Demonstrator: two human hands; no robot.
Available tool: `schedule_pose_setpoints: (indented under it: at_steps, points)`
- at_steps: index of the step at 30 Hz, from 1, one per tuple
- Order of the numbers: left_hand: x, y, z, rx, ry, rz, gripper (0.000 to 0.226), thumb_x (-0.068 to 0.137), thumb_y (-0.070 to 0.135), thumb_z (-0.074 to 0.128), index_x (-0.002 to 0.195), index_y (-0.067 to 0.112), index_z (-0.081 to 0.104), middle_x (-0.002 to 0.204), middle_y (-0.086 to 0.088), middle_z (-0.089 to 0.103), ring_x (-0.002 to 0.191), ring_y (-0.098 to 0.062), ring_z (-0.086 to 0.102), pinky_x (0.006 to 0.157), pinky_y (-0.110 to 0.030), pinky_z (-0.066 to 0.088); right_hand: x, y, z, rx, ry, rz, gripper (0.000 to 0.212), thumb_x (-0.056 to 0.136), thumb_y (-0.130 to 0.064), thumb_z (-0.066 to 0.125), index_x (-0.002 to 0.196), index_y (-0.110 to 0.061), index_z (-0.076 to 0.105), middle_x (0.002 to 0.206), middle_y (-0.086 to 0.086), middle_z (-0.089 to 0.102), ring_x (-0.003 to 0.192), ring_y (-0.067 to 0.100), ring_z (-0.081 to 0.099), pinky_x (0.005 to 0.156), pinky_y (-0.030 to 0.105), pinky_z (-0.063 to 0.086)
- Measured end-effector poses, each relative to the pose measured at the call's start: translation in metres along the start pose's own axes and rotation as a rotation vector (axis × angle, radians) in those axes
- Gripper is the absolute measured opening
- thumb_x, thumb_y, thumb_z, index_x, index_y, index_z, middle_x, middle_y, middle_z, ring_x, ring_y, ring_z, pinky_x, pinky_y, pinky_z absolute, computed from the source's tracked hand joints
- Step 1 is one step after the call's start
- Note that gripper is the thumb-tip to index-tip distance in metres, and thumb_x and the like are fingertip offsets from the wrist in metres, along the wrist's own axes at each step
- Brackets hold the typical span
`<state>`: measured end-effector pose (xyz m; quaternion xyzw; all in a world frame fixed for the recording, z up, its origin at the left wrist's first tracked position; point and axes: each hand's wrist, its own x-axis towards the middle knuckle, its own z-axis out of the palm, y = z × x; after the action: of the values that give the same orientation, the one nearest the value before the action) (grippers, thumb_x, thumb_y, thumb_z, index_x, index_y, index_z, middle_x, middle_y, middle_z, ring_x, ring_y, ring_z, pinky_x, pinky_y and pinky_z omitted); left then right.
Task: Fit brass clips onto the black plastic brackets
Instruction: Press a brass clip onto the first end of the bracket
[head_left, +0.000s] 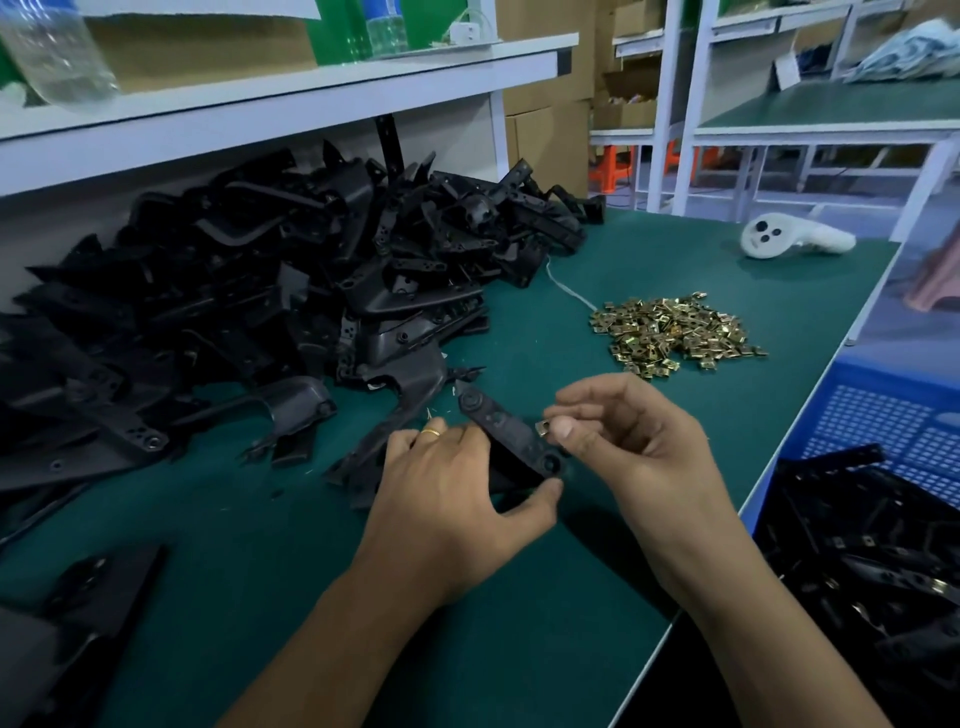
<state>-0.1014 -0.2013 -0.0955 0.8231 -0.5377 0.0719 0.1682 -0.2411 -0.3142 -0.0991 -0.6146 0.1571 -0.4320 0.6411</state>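
Observation:
My left hand (457, 499) grips a black plastic bracket (506, 434) just above the green table, fingers over its left side and thumb under its near end. The bracket's flat arm with round bosses points up and left. My right hand (631, 441) pinches a small brass clip (544, 427) between thumb and forefinger, right against the bracket's right edge. A heap of loose brass clips (675, 332) lies on the mat beyond my right hand. A large pile of black brackets (270, 291) covers the left and back of the table.
A blue crate (883, 431) at the right holds black brackets with clips on them. A white handheld controller (795, 236) lies at the far right of the green table (363, 597). White shelving runs above the pile. More black parts lie at the lower left.

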Motion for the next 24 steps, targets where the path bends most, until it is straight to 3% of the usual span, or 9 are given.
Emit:
schedule_pose_setpoints:
  at_steps: [6,10,15,20,24]
  points:
    - [-0.0013,-0.0014,0.0004,0.011,-0.027,0.005,0.055,0.080,0.084,0.029,0.090,0.035,0.050,0.081,0.017,0.055,0.100,-0.015,0.052,0.103,-0.038,0.034,-0.0009,-0.0013,0.0002,-0.043,-0.052,-0.004,0.022,0.091,0.000,0.073,0.100,-0.019,0.077,0.096,0.006,0.076,0.092,0.018,0.069,0.087,0.025,0.055]
    - [0.0006,-0.0004,0.0012,0.032,-0.012,0.012,0.060,0.079,0.088,0.027,0.095,0.036,0.053,0.082,0.018,0.056,0.091,-0.009,0.050,0.101,-0.036,0.033,0.0001,-0.0041,0.0002,-0.046,-0.046,0.010,0.022,0.090,0.000,0.074,0.100,-0.019,0.078,0.097,0.005,0.078,0.094,0.018,0.071,0.090,0.027,0.057]
    - [0.0004,0.0001,0.0006,0.013,-0.008,0.017,0.055,0.080,0.089,0.029,0.092,0.040,0.050,0.080,0.019,0.056,0.092,-0.009,0.052,0.100,-0.037,0.035,-0.0011,-0.0066,0.0002,-0.034,-0.022,0.058,0.021,0.088,0.002,0.075,0.097,-0.017,0.079,0.095,0.005,0.078,0.092,0.017,0.072,0.087,0.024,0.057]
    - [0.0005,-0.0036,0.0029,0.046,-0.035,0.008,0.062,0.079,0.091,0.025,0.099,0.039,0.052,0.087,0.017,0.059,0.113,-0.017,0.056,0.104,-0.038,0.033,-0.0006,-0.0081,0.0018,0.025,-0.010,0.112,0.019,0.084,0.002,0.078,0.095,-0.013,0.082,0.091,0.008,0.079,0.087,0.016,0.075,0.080,0.020,0.056]
    - [0.0005,-0.0045,0.0042,0.057,-0.028,0.009,0.066,0.078,0.093,0.022,0.102,0.041,0.053,0.091,0.018,0.059,0.117,-0.019,0.055,0.105,-0.038,0.033,-0.0015,-0.0092,0.0022,0.019,-0.004,0.120,0.019,0.084,0.001,0.078,0.093,-0.015,0.083,0.090,0.009,0.080,0.087,0.019,0.076,0.080,0.022,0.058]
